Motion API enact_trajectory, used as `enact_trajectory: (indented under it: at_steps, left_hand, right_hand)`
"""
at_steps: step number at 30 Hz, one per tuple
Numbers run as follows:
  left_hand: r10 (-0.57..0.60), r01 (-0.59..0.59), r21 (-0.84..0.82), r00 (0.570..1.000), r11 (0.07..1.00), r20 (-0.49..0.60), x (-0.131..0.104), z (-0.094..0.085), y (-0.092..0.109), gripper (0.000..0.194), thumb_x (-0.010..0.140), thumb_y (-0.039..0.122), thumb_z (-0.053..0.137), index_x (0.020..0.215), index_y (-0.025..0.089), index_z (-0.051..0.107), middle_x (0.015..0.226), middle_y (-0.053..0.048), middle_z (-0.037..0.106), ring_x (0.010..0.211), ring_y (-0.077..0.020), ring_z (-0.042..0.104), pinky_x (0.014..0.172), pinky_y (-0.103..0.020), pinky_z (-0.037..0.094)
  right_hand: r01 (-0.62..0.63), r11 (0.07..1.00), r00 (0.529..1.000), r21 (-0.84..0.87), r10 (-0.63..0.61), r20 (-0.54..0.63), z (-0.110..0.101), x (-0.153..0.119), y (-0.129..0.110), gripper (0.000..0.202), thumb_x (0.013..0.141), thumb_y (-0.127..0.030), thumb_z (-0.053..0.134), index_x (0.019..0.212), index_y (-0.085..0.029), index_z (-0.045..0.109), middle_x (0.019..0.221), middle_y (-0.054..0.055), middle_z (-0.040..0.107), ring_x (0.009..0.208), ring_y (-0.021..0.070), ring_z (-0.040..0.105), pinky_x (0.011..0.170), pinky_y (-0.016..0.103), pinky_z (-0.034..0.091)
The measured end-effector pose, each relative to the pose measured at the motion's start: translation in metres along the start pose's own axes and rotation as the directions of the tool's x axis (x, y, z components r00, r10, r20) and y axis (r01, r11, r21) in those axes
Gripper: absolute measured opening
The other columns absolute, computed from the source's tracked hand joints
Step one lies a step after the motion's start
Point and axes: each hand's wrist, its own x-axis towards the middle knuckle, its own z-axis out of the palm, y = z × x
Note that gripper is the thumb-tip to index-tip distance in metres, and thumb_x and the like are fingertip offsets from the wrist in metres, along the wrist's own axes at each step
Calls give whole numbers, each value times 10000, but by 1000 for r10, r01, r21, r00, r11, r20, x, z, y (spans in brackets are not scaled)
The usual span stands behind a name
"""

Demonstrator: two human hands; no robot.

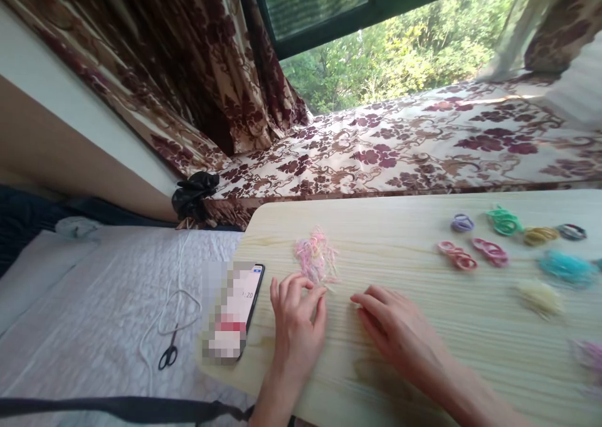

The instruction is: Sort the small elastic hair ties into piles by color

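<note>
A loose pile of thin pink and pale strands [316,256] lies on the light wooden table [385,226]. Just in front of it is my left hand [298,311], its fingers bent and thumb and index tips close together near the pile's lower edge; whether anything is between them is too small to tell. My right hand [392,323] rests to the right, over the bare wood, with thumb and index fingertips pressed together; what they may hold is too small to make out. A phone [239,308], partly pixelated, lies left of my left hand.
Bundles in purple [462,222], green [504,221], red [458,256], pink [490,251], yellow [540,235], blue [567,268] and cream [540,298] lie at the right. Scissors [168,356] and a white cord [162,311] are on the bed at left.
</note>
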Motion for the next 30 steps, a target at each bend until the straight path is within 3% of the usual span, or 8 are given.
enact_trajectory:
  at_steps: [9, 16, 26, 30]
  left_hand:
    - [-23, 22, -6, 999, 1000, -36, 7, 3, 1, 189, 877, 115, 566, 958, 241, 681, 970, -48, 629, 1073, -248, 551, 1093, -596, 285]
    - [-35, 32, -33, 997, 999, -73, 4, 4, -2, 192, 880, 98, 557, 938, 237, 677, 964, -46, 641, 1073, -242, 554, 1090, -580, 298]
    - [18, -19, -31, 999, 999, -48, 6, 8, 6, 231, 893, 98, 539, 1019, 241, 669, 971, -51, 645, 1090, -249, 556, 1084, -592, 296]
    - [59, -60, -32, 998, 998, -32, 5, 12, 10, 199, 891, 121, 553, 1002, 231, 676, 985, -61, 652, 1099, -258, 552, 1092, -588, 287]
  right_hand:
    - [-55, 997, 998, -56, 57, 36, 20, 28, -9, 167, 906, -189, 520, 882, -223, 681, 819, 28, 675, 724, 171, 644, 623, 272, 416]
    - [-62, 997, 997, -54, 64, 45, 26, 36, -11, 245, 939, -176, 455, 804, -212, 657, 767, 35, 654, 721, 169, 624, 644, 272, 405]
    - [-124, 987, 992, 99, 121, 39, -9, 12, -2, 274, 957, -249, 423, 763, -226, 615, 736, 9, 631, 628, 128, 602, 559, 239, 423]
    - [-162, 985, 986, 56, 163, -14, -25, -10, 10, 262, 953, -259, 422, 765, -232, 602, 731, 10, 632, 631, 136, 608, 564, 245, 435]
